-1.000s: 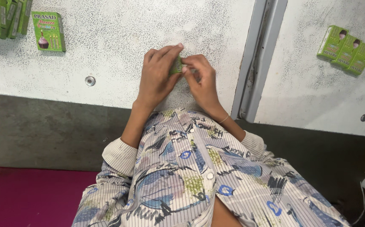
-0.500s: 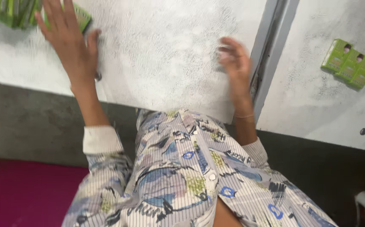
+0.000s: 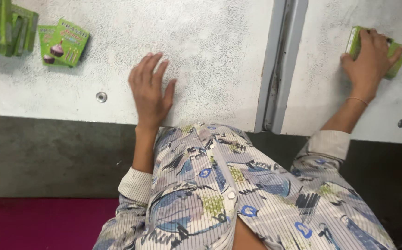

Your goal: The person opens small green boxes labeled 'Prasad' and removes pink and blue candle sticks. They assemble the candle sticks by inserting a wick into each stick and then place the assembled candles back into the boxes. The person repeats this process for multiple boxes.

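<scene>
My right hand grips green packets near the worktop's right edge; left hand rests flat, fingers spread; lifting comes next, I judge.

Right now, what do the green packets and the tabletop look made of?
The green packets look like thin printed card, matte, with creased flat edges. The tabletop seems to be painted metal, speckled grey-white, with a bolt head showing. The right hand covers another packet.

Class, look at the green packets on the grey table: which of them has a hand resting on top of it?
The green packet at the far right, covered by the right hand. The flat packet and the stack at upper left lie untouched; the left hand rests on the bare table.
</scene>
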